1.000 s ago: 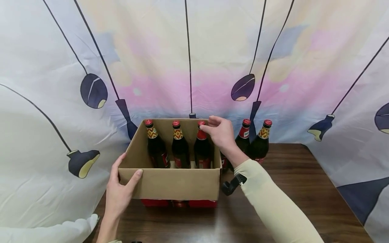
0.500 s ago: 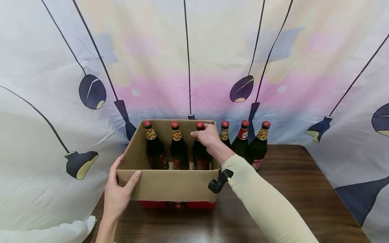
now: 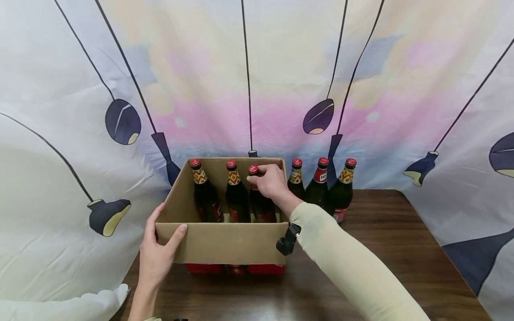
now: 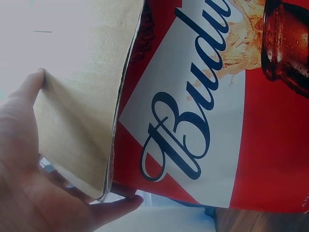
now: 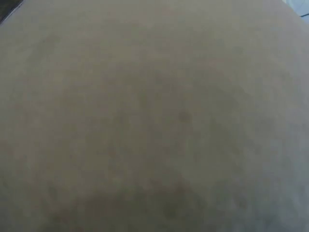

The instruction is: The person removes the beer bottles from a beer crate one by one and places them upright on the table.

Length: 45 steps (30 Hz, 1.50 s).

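Observation:
Inside an open cardboard box [image 3: 233, 243], two dark green beer bottles [image 3: 205, 196] with red caps stand upright toward the left. A third beer bottle [image 3: 263, 207] in the box leans left, its neck pinched by my right hand [image 3: 274, 183] just under the cap. My left hand [image 3: 157, 256] grips the raised flap at the box's front left corner, thumb on the front face. In the left wrist view, that hand [image 4: 34, 159] spans the brown flap [image 4: 82, 111] beside the red printed box wall [image 4: 275, 150]. Blurred brown cardboard [image 5: 154, 116] fills the right wrist view.
Just right of the box, three more beer bottles [image 3: 317, 191] stand close together on the dark wooden table [image 3: 385, 240]. A patterned cloth backdrop [image 3: 201, 89] hangs behind and along the sides. White fabric [image 3: 80, 305] lies at the lower left.
My right hand has moved left from the box's right edge, taken the third bottle's neck and tipped its top leftward. The left hand keeps its grip on the flap.

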Available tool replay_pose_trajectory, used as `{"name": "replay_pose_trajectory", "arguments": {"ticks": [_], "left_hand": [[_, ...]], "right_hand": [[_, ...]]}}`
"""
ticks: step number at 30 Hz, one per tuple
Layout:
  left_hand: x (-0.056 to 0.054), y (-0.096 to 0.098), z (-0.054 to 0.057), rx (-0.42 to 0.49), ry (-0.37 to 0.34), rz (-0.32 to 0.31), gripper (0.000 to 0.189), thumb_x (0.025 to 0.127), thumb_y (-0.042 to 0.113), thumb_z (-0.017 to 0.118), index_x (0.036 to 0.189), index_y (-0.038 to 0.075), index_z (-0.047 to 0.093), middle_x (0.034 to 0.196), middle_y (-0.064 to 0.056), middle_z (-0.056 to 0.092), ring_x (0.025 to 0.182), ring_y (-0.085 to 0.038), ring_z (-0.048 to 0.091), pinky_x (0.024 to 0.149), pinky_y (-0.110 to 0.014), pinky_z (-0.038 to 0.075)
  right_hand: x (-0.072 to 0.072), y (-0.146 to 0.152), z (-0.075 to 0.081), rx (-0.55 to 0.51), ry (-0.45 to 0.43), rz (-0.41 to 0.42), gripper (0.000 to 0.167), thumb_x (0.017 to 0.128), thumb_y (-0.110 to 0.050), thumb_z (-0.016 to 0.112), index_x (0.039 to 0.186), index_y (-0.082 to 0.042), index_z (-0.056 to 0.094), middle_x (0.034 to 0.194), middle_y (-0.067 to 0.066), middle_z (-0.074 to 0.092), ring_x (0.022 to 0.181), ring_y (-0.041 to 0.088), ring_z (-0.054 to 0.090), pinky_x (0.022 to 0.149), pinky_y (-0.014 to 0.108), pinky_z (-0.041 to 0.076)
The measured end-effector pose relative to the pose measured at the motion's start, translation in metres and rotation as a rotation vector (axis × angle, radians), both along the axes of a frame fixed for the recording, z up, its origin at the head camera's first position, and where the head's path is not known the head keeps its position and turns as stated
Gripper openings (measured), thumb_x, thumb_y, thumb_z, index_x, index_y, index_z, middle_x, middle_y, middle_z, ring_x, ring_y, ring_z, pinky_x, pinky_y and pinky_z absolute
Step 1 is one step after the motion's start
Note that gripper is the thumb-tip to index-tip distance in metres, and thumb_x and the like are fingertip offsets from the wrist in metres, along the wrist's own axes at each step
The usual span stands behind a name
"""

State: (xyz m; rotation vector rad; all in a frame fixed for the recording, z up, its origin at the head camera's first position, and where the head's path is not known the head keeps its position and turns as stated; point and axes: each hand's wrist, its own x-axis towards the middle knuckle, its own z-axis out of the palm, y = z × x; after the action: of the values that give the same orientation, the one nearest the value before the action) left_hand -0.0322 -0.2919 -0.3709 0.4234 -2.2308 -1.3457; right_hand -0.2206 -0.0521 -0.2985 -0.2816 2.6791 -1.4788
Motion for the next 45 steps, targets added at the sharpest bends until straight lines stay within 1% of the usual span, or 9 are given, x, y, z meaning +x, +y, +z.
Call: {"name": "replay_pose_trajectory", "arguments": {"ticks": [4, 8, 12, 19, 27, 33, 37, 40, 45], "left_hand": [[-0.001, 0.000, 0.000, 0.000, 0.000, -0.003, 0.077, 0.099, 0.032, 0.075, 0.164, 0.042, 0.035, 0.159, -0.007, 0.046, 0.122, -0.013, 0.047, 0.087, -0.018, 0.040], [-0.003, 0.002, 0.000, 0.000, -0.008, -0.008, 0.077, 0.099, 0.032, 0.075, 0.164, 0.043, 0.034, 0.159, -0.007, 0.046, 0.122, -0.014, 0.047, 0.088, -0.020, 0.040], [-0.004, 0.005, -0.001, -0.002, -0.020, -0.017, 0.077, 0.099, 0.033, 0.074, 0.164, 0.043, 0.034, 0.159, -0.008, 0.046, 0.124, -0.016, 0.047, 0.089, -0.021, 0.040], [-0.006, 0.007, -0.002, 0.003, -0.018, -0.042, 0.078, 0.099, 0.034, 0.074, 0.164, 0.042, 0.033, 0.161, -0.008, 0.044, 0.127, -0.020, 0.047, 0.090, -0.024, 0.040], [-0.005, 0.005, 0.000, 0.012, -0.006, -0.027, 0.078, 0.099, 0.033, 0.075, 0.163, 0.045, 0.033, 0.160, -0.005, 0.045, 0.124, -0.014, 0.046, 0.089, -0.020, 0.040], [-0.003, 0.001, 0.002, 0.003, 0.012, -0.014, 0.077, 0.099, 0.030, 0.075, 0.163, 0.044, 0.035, 0.158, -0.005, 0.047, 0.122, -0.012, 0.047, 0.087, -0.017, 0.040], [-0.002, -0.002, 0.001, 0.001, -0.001, -0.014, 0.079, 0.098, 0.031, 0.076, 0.164, 0.044, 0.033, 0.159, -0.008, 0.047, 0.121, -0.012, 0.047, 0.086, -0.016, 0.041], [0.000, -0.003, -0.001, -0.003, -0.016, -0.003, 0.080, 0.098, 0.032, 0.076, 0.164, 0.043, 0.033, 0.158, -0.010, 0.047, 0.119, -0.012, 0.047, 0.083, -0.014, 0.040], [0.001, -0.003, -0.001, 0.000, -0.015, -0.009, 0.079, 0.098, 0.031, 0.076, 0.164, 0.042, 0.034, 0.156, -0.011, 0.048, 0.117, -0.012, 0.048, 0.081, -0.013, 0.043]], "right_hand": [[0.000, 0.001, -0.001, -0.027, 0.045, -0.012, 0.039, 0.097, -0.027, 0.078, 0.134, -0.014, 0.075, 0.130, 0.008, 0.075, 0.119, 0.028, 0.069, 0.096, 0.044, 0.058], [0.002, 0.006, -0.002, -0.153, 0.068, -0.037, 0.037, 0.096, -0.027, 0.080, 0.131, -0.014, 0.077, 0.126, 0.008, 0.077, 0.114, 0.026, 0.073, 0.096, 0.044, 0.059], [0.005, 0.012, -0.001, -0.271, 0.111, -0.047, 0.037, 0.094, -0.027, 0.082, 0.128, -0.013, 0.079, 0.128, 0.009, 0.076, 0.121, 0.026, 0.068, 0.102, 0.045, 0.056], [0.011, 0.024, 0.015, -0.362, 0.186, -0.011, 0.042, 0.092, -0.027, 0.083, 0.130, -0.011, 0.077, 0.122, 0.011, 0.078, 0.114, 0.026, 0.071, 0.095, 0.044, 0.058], [0.011, 0.043, 0.071, -0.476, 0.215, 0.031, 0.039, 0.092, -0.023, 0.085, 0.128, -0.009, 0.078, 0.117, 0.015, 0.078, 0.100, 0.022, 0.074, 0.090, 0.036, 0.061], [0.015, 0.064, 0.132, -0.482, 0.210, 0.086, 0.043, 0.092, -0.023, 0.084, 0.132, -0.009, 0.075, 0.122, 0.014, 0.076, 0.106, 0.022, 0.071, 0.095, 0.036, 0.057], [0.016, 0.081, 0.167, -0.608, 0.230, 0.138, 0.039, 0.094, -0.014, 0.082, 0.131, -0.004, 0.075, 0.133, 0.017, 0.070, 0.112, 0.025, 0.069, 0.097, 0.038, 0.059], [0.020, 0.094, 0.186, -0.680, 0.235, 0.144, 0.039, 0.093, -0.010, 0.081, 0.130, -0.001, 0.074, 0.137, 0.017, 0.066, 0.115, 0.027, 0.068, 0.097, 0.042, 0.060], [0.023, 0.116, 0.201, -0.730, 0.251, 0.100, 0.035, 0.089, -0.011, 0.085, 0.123, -0.001, 0.079, 0.128, 0.014, 0.065, 0.108, 0.025, 0.066, 0.082, 0.033, 0.063]]}}
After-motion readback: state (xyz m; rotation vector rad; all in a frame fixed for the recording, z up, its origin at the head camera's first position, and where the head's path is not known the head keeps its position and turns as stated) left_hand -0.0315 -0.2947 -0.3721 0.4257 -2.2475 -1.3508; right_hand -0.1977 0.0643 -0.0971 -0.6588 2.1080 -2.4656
